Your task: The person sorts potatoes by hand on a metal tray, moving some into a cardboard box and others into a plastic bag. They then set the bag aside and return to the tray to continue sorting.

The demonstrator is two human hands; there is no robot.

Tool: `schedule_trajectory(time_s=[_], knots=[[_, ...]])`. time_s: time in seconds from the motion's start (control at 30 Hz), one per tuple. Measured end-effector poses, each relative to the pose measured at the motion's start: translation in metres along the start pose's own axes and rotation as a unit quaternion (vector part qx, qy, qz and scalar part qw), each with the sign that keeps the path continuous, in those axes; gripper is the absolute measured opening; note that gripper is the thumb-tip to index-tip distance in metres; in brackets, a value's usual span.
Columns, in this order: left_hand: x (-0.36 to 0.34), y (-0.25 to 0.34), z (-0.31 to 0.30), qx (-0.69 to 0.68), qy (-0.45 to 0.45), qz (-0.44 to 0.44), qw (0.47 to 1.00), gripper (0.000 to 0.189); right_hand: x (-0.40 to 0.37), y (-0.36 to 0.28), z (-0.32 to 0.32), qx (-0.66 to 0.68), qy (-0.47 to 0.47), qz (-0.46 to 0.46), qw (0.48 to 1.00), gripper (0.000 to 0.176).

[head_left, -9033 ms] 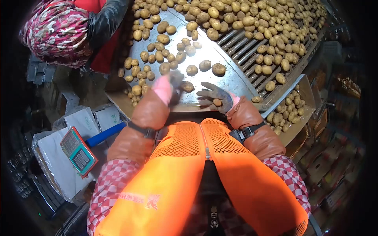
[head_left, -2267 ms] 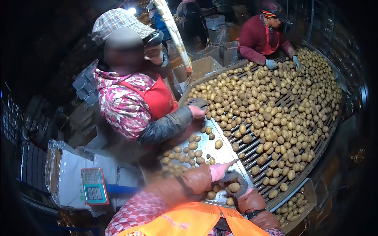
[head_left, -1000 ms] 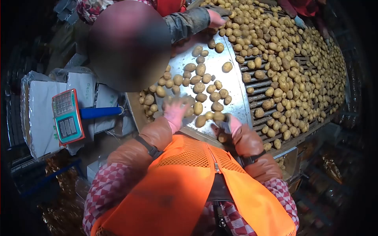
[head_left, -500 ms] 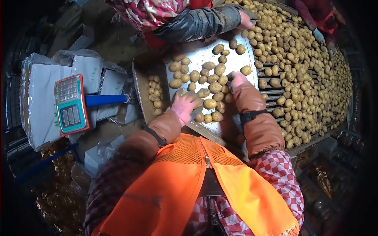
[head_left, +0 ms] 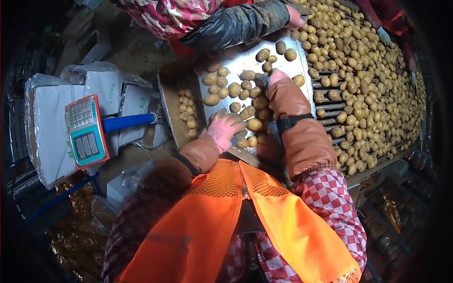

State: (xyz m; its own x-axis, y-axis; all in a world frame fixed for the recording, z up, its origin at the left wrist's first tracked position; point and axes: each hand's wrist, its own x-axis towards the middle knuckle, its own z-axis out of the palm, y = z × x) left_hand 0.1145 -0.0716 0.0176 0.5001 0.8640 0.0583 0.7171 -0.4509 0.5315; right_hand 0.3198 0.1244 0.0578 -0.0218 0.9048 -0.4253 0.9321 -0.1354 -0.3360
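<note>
Several loose potatoes (head_left: 234, 89) lie on a steel plate (head_left: 240, 59) in front of me. My left hand (head_left: 225, 128), in a pink glove, rests with its fingers spread on the potatoes at the plate's near edge. My right hand (head_left: 267, 78) reaches far across the plate into the middle of the pile. Only its pink cuff and a bit of dark glove show past my brown sleeve, and its fingers are hidden among the potatoes. An orange vest fills the lower part of the view.
A roller conveyor (head_left: 330, 111) on the right carries many potatoes. A co-worker's dark sleeve (head_left: 236, 23) reaches over the plate's far end. A box of small potatoes (head_left: 186, 111), a weighing scale (head_left: 81, 132) and wrapped white sacks (head_left: 49, 118) stand to the left.
My right hand has pushed farther across the plate to the left, into the pile. My left hand has stayed at the near edge. The view has dropped from the co-workers onto the plate.
</note>
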Motion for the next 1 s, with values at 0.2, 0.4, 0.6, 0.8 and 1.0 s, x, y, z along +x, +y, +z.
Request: schedule_trajectory(time_s=[0.2, 0.4, 0.6, 0.8, 1.0], knots=[[0.005, -0.011, -0.007, -0.085, 0.094, -0.002, 0.992, 0.047, -0.024, 0.054, 0.001, 0.502, -0.155, 0.120, 0.842, 0.037], [0.095, -0.086, -0.045, 0.161, 0.086, -0.307, 0.934, 0.058, -0.200, 0.233, 0.016, 0.706, -0.029, 0.205, 0.677, 0.035], [0.139, -0.060, -0.010, 0.166, -0.018, -0.295, 0.941, 0.063, -0.391, 0.368, 0.062, 0.676, 0.239, 0.367, 0.592, 0.032], [0.135, 0.035, 0.013, 0.064, -0.087, -0.142, 0.984, 0.058, -0.446, 0.409, 0.096, 0.633, 0.392, 0.417, 0.521, 0.029], [0.109, 0.011, 0.013, 0.086, -0.080, 0.070, 0.991, 0.054, -0.335, 0.264, 0.012, 0.680, 0.333, 0.272, 0.594, 0.023]])
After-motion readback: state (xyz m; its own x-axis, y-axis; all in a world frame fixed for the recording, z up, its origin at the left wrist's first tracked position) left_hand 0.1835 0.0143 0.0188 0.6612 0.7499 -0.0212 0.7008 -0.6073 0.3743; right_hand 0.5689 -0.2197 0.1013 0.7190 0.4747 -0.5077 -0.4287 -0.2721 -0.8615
